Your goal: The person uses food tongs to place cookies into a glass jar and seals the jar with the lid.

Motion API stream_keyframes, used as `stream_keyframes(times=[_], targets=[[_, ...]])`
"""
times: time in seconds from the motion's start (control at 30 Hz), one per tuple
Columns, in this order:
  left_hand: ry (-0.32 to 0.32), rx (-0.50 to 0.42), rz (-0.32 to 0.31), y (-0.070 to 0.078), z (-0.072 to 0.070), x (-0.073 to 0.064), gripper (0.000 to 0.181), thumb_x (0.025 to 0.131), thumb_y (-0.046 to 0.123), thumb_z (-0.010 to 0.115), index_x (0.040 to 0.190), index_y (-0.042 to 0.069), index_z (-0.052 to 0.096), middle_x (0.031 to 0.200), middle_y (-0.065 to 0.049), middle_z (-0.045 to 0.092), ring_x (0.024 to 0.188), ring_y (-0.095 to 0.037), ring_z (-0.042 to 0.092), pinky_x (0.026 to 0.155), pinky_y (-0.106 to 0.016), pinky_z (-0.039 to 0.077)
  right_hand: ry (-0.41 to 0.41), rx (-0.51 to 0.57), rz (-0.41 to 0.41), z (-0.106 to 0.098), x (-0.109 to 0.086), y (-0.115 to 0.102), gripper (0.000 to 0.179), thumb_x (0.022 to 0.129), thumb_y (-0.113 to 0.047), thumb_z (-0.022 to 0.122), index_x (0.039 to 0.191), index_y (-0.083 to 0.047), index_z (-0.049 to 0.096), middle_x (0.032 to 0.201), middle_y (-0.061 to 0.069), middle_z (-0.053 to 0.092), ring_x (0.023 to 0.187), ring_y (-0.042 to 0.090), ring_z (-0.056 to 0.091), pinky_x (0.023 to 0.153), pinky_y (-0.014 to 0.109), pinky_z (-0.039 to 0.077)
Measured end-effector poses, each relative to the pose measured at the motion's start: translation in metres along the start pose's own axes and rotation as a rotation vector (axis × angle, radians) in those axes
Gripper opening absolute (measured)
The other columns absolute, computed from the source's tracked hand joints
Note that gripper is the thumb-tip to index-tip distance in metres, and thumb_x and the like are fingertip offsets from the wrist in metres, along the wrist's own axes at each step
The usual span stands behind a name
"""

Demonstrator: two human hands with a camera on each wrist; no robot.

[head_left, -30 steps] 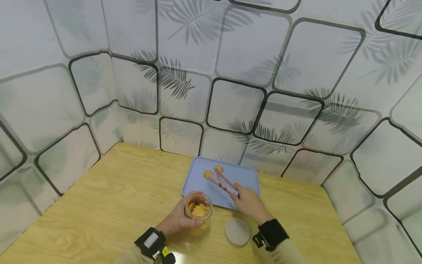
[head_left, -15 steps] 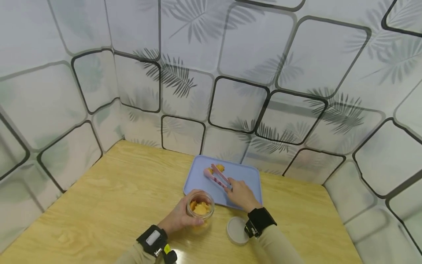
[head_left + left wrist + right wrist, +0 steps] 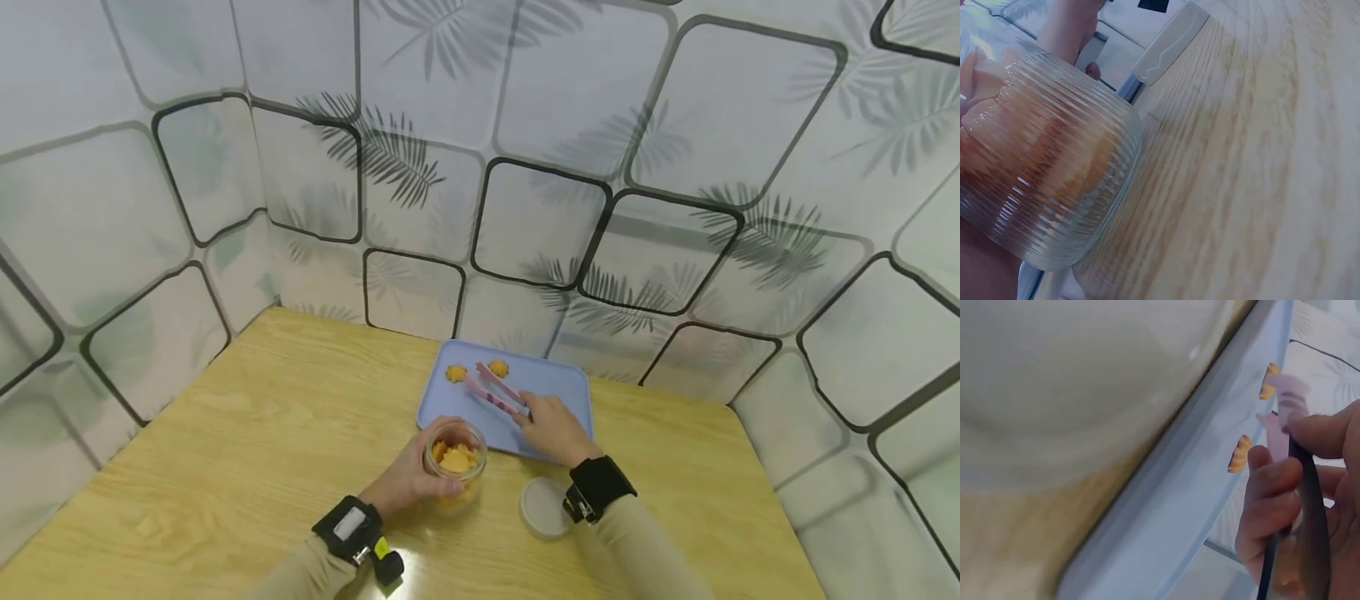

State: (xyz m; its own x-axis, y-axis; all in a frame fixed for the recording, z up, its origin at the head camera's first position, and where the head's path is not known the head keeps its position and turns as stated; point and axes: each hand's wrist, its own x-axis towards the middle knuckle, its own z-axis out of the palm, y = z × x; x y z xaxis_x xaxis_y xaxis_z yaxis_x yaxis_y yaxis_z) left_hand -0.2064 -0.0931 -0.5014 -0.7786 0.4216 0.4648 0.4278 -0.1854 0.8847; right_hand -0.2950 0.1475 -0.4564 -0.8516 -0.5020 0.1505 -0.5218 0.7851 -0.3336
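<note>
My left hand [image 3: 407, 479] grips a ribbed glass jar [image 3: 1054, 150] low over the table. Inside the jar's open mouth lie orange flower-shaped biscuits [image 3: 456, 458]. With my right hand [image 3: 553, 429] I hold pink tongs [image 3: 489, 397] above the blue tray [image 3: 555, 387]. Their two tips are parted, and nothing shows between them. One orange scalloped biscuit [image 3: 456, 373] lies on the tray left of the tips. A second biscuit [image 3: 498, 367] lies just behind them. In the right wrist view, my thumb and fingers wrap the dark handles of the tongs.
A round whitish lid [image 3: 545, 508] lies on the wooden table [image 3: 247, 433] between my forearms, in front of the tray; my right wrist passes close to it. Patterned curtain walls [image 3: 420, 283] enclose the table at the back and sides.
The left biscuit has shifted leftward on the tray, away from the other one. The tongs went over it, then moved off to its right. My left hand keeps the jar in place.
</note>
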Motion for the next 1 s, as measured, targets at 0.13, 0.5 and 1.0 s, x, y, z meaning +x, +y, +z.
stream_keyframes(times=[0.13,0.5,1.0], targets=[[-0.002,-0.013,0.006,0.001,-0.002,-0.001,0.062,0.072,0.007,0.078,0.128,0.004,0.052,0.122,-0.02,0.056,0.118,-0.036,0.047,0.106,-0.029,0.037,-0.037,-0.002,-0.025,0.0,0.016,-0.004,0.02,0.093,-0.02,0.062,0.106,-0.005,0.063,0.064,-0.001,0.055,0.053,0.011,0.047,0.049,0.029,0.039],[-0.001,-0.028,-0.024,0.002,-0.001,0.0,0.065,0.073,0.005,0.078,0.131,0.005,0.049,0.123,-0.019,0.057,0.12,-0.033,0.047,0.108,-0.03,0.033,-0.089,-0.017,-0.053,0.006,0.042,-0.005,0.018,0.095,-0.021,0.06,0.106,-0.007,0.064,0.07,0.004,0.059,0.057,0.016,0.05,0.052,0.031,0.039],[0.002,-0.014,0.003,0.005,0.001,0.001,0.066,0.072,0.007,0.079,0.13,0.002,0.048,0.12,-0.022,0.057,0.116,-0.034,0.049,0.105,-0.028,0.037,0.046,-0.014,-0.239,-0.002,-0.009,0.016,0.006,0.093,-0.01,0.062,0.096,-0.007,0.066,0.059,-0.003,0.044,0.051,0.01,0.037,0.051,0.025,0.03]])
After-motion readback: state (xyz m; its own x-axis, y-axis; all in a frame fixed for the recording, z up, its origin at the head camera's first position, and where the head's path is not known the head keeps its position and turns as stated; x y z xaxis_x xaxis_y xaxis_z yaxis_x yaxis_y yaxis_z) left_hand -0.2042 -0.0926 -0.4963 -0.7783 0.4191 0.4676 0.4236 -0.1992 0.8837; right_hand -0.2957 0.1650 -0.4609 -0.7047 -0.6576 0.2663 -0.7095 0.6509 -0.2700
